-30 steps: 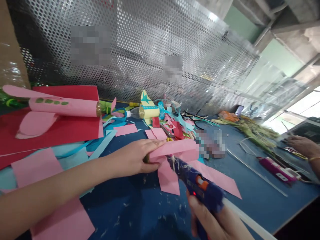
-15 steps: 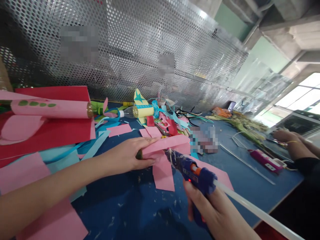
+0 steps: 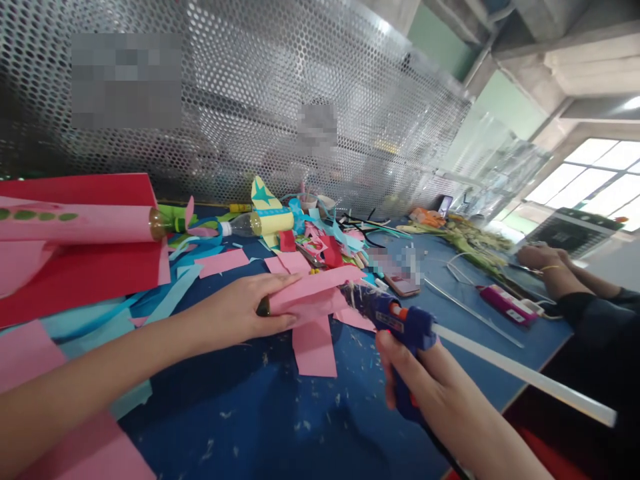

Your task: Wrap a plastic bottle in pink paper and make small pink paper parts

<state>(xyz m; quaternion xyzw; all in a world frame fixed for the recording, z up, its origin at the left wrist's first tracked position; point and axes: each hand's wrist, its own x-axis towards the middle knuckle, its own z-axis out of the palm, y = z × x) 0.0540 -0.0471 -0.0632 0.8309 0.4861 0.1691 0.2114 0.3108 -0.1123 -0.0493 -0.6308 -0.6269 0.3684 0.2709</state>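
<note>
My left hand (image 3: 265, 308) is closed around a bottle wrapped in pink sheet (image 3: 315, 297). The bottle's dark end (image 3: 263, 307) peeks out beside the fingers, and the rest is covered by the wrap. A pink flap (image 3: 314, 347) hangs down from it toward the table. In my right hand (image 3: 425, 380) is a blue hot glue gun (image 3: 395, 319), gripped by its handle. Its nozzle, with strings of glue on it, is at the right end of the pink wrap; I cannot tell whether they touch. A long white glue stick (image 3: 525, 377) sticks out of the gun's back.
A larger pink-wrapped bottle (image 3: 90, 227) lies on red sheets (image 3: 90, 283) at left. Behind my left hand stand a yellow-wrapped bottle (image 3: 275, 222) and coloured scraps (image 3: 223, 262). A phone (image 3: 403, 283), a purple power strip (image 3: 507, 305) and another person's hands (image 3: 545, 260) are to the right.
The glue gun's nozzle has moved right along the pink wrap, toward its end. The whole view has shifted rightward, showing more of the other person. My left hand keeps its hold.
</note>
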